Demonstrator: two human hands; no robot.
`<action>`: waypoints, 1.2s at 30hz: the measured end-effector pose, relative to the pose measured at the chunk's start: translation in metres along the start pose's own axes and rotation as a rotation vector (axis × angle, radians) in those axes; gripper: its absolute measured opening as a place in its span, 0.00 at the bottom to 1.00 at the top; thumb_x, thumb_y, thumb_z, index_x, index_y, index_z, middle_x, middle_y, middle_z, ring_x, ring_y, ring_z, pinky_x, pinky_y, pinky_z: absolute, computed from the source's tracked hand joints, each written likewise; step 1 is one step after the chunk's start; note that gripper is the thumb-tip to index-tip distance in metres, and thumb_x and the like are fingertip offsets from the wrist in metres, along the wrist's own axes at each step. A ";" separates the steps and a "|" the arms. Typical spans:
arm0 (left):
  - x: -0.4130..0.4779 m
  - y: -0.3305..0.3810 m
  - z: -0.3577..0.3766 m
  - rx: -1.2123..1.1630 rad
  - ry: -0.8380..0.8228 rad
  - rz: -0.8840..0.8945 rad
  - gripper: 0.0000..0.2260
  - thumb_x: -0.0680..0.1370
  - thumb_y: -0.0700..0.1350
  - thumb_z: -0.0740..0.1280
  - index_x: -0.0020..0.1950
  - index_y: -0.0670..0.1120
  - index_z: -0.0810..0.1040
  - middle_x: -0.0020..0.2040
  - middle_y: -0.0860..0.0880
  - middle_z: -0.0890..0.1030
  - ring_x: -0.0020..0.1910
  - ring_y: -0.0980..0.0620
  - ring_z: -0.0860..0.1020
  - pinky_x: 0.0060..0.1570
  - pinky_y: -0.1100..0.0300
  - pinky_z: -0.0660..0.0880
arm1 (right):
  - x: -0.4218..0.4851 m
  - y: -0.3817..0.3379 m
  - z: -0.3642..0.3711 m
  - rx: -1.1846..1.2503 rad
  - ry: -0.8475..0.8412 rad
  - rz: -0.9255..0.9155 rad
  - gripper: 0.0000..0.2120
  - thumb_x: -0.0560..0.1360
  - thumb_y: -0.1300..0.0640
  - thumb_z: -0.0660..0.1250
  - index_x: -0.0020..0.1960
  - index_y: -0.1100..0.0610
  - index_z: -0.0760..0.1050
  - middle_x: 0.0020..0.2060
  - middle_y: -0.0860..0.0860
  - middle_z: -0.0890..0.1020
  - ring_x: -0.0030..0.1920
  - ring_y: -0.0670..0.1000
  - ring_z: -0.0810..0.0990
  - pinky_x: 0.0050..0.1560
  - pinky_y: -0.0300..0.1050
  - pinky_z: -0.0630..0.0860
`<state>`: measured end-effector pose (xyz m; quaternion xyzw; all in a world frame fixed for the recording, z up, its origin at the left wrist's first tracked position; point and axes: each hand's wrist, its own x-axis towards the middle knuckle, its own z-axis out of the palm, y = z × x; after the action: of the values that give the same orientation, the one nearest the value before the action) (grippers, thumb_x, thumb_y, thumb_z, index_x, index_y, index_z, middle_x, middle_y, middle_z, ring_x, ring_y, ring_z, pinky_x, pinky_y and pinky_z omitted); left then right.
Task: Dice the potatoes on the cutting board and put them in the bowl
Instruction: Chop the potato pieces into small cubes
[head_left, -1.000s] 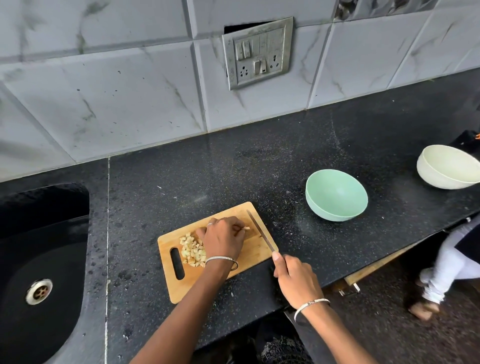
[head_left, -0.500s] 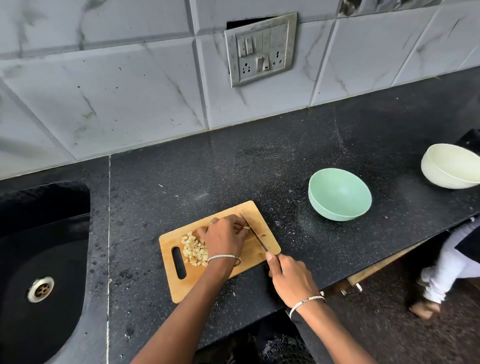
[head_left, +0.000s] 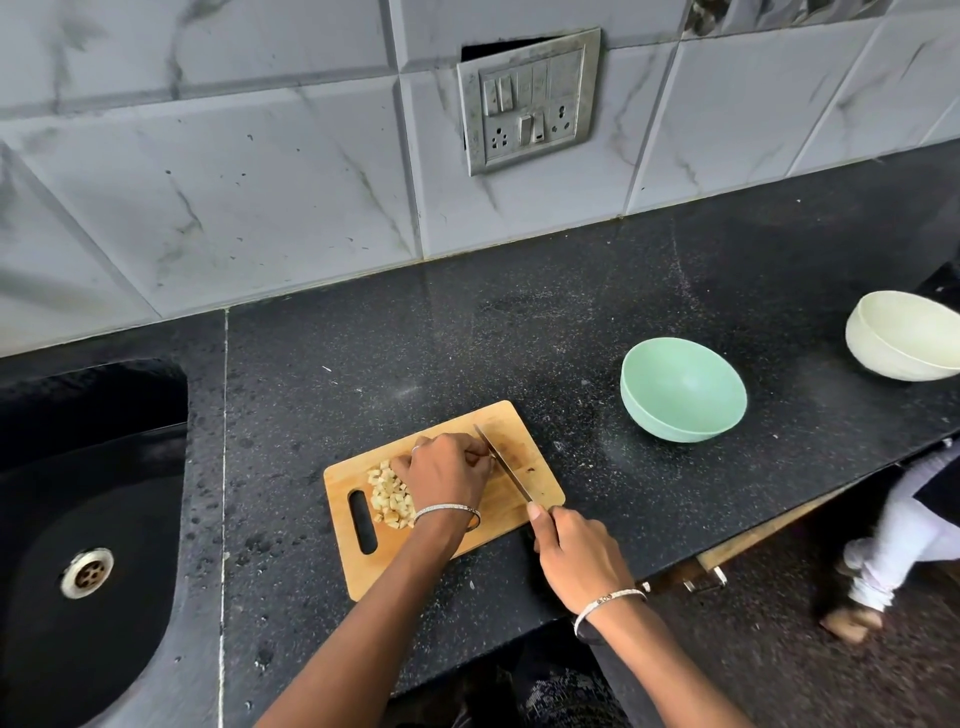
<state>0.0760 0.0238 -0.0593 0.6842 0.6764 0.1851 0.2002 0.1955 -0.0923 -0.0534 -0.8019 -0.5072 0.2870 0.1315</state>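
A wooden cutting board (head_left: 524, 434) lies on the black counter near its front edge. A pile of pale potato dice (head_left: 388, 500) sits on the board's left half. My left hand (head_left: 448, 475) is curled over a potato piece that it mostly hides, just right of the pile. My right hand (head_left: 574, 558) grips the handle of a knife (head_left: 503, 469), whose blade lies across the board against my left fingertips. An empty mint-green bowl (head_left: 683, 389) stands on the counter to the right of the board.
A black sink (head_left: 83, 519) with a metal drain fills the left. A cream bowl (head_left: 906, 335) sits at the far right of the counter. A tiled wall with a switch plate (head_left: 530, 101) is behind. Another person's legs (head_left: 893, 545) are at the lower right.
The knife blade has shifted left along the board, closer to my left fingertips. My left hand stays curled over the potato piece, and the view has drifted slightly.
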 end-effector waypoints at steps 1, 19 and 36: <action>0.000 0.000 0.000 -0.001 0.001 -0.001 0.03 0.71 0.52 0.72 0.43 0.57 0.83 0.39 0.57 0.84 0.50 0.51 0.76 0.50 0.51 0.60 | 0.000 -0.001 0.000 -0.002 -0.002 0.002 0.24 0.81 0.37 0.47 0.42 0.52 0.72 0.42 0.55 0.80 0.48 0.62 0.79 0.45 0.53 0.72; 0.001 0.001 0.001 -0.004 -0.027 -0.062 0.04 0.71 0.49 0.70 0.39 0.56 0.84 0.35 0.56 0.82 0.47 0.51 0.75 0.49 0.51 0.59 | -0.002 -0.019 0.006 -0.246 0.029 0.008 0.21 0.83 0.43 0.48 0.59 0.55 0.74 0.53 0.56 0.80 0.55 0.62 0.80 0.43 0.51 0.70; 0.000 -0.026 -0.041 -0.043 0.071 -0.030 0.05 0.76 0.52 0.67 0.45 0.56 0.82 0.42 0.57 0.83 0.48 0.51 0.78 0.50 0.53 0.64 | 0.001 -0.005 -0.002 -0.058 0.007 0.005 0.25 0.82 0.40 0.46 0.52 0.55 0.75 0.48 0.57 0.80 0.52 0.63 0.79 0.46 0.52 0.71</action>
<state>0.0324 0.0244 -0.0382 0.6625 0.6891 0.2207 0.1936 0.1938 -0.0888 -0.0496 -0.8078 -0.5127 0.2696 0.1092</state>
